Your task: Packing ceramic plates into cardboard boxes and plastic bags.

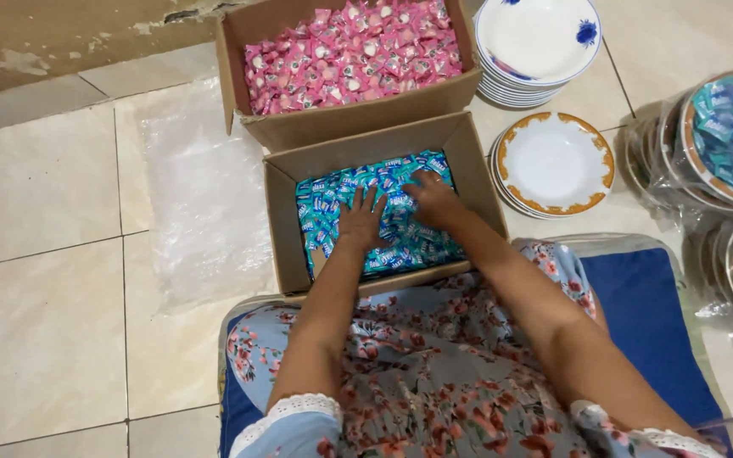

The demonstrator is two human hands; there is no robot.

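Item: blue wrapped sweets point(400, 242), loose in the near cardboard box point(280, 212) on the floor, just before your lap.
Light, slippery, crinkly; likely to slide, so scoop by the handful. Your left hand point(360, 222) lies spread flat on them; your right hand point(434, 199) curls into the heap, its grip hidden.

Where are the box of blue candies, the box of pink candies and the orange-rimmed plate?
Box of blue candies point(279, 212), head view, on its left cardboard wall.
Box of pink candies point(358, 119), head view, on its front cardboard wall.
Orange-rimmed plate point(555, 161), head view, on its white centre.
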